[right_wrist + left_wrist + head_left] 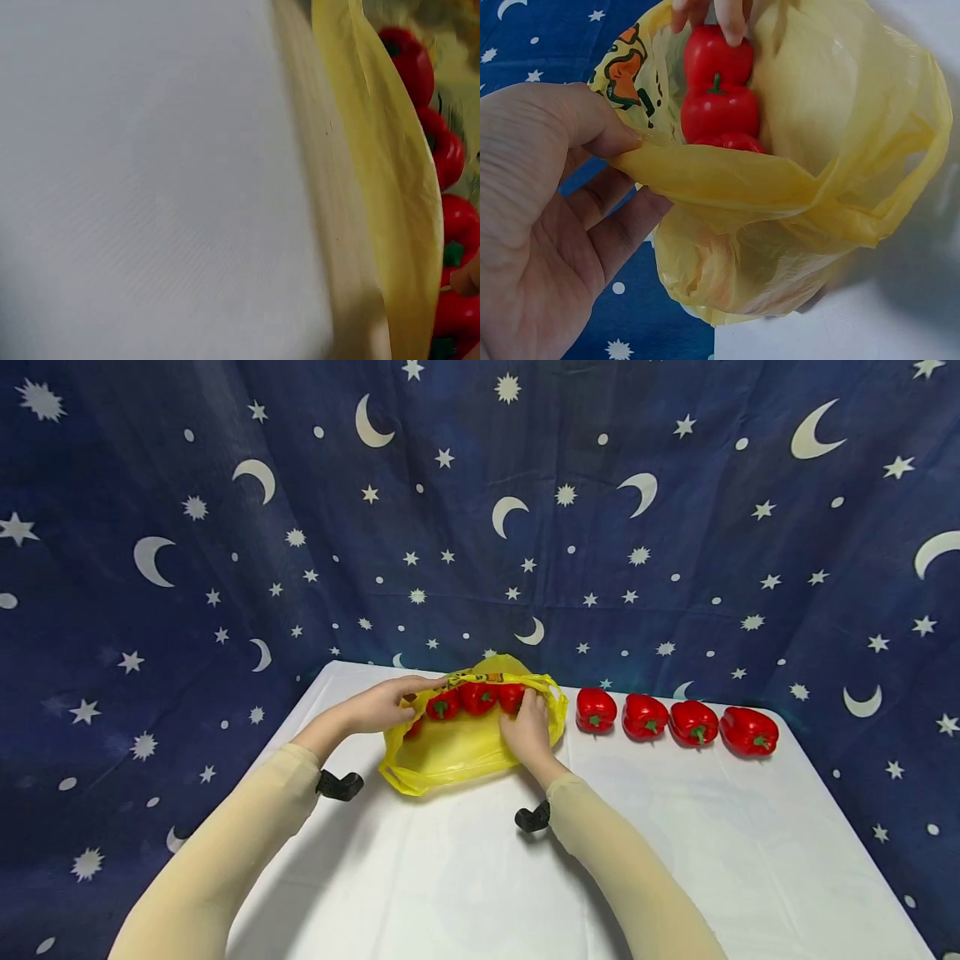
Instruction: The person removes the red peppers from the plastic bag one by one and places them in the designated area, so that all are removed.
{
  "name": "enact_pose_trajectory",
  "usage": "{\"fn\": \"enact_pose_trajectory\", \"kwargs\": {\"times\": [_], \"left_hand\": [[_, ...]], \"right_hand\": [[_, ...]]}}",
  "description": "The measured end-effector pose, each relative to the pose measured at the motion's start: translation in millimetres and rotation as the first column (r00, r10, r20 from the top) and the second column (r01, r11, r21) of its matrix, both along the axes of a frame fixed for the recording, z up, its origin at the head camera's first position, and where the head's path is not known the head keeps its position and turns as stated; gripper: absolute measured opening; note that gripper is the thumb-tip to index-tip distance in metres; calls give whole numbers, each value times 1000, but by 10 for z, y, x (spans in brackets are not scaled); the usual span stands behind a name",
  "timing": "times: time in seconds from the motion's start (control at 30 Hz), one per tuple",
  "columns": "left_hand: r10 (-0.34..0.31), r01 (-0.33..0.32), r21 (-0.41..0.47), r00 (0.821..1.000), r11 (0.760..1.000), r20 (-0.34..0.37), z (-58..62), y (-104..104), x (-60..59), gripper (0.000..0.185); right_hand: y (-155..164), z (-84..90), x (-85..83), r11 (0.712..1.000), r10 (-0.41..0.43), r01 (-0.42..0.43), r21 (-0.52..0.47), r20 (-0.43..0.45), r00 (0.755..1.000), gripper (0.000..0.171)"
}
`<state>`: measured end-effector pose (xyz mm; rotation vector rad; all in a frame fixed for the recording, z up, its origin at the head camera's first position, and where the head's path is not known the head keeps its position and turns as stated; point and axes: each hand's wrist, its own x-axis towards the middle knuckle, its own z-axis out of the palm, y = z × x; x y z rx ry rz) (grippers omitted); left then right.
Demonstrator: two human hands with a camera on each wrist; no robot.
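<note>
A yellow plastic bag (457, 752) lies on its side with its mouth towards me, several red bell peppers (478, 697) in a row inside. My left hand (382, 704) holds the bag's left rim; in the left wrist view, thumb and fingers (604, 139) pinch the film. Reaching into the right side of the mouth, my right hand (528, 731) grips the rightmost bell pepper (512, 697) in the bag. That pepper (718, 56) touches its neighbour in the left wrist view. In the right wrist view only a fingertip (466, 279) shows, against the peppers.
Several more red bell peppers (643, 717) stand in a row to the right of the bag, near the back edge. A white cloth (465, 877) covers the table. Behind hangs a dark blue curtain (465, 527) with moons and stars.
</note>
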<state>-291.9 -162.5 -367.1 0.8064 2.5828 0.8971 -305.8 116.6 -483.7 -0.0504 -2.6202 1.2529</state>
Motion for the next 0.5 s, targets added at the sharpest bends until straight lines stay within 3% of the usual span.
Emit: {"fn": "enact_pose_trajectory", "kwargs": {"times": [0.23,0.5], "left_hand": [[-10,10,9,1000,1000,-7,-39,37,-5,71],[-10,10,4,1000,1000,-7,-48,-19,-5,72]], "right_hand": [[-112,-50,-129,976,-194,194,-98,16,981,54],[-209,-58,-175,960,-255,257,-115,26,966,62]]}}
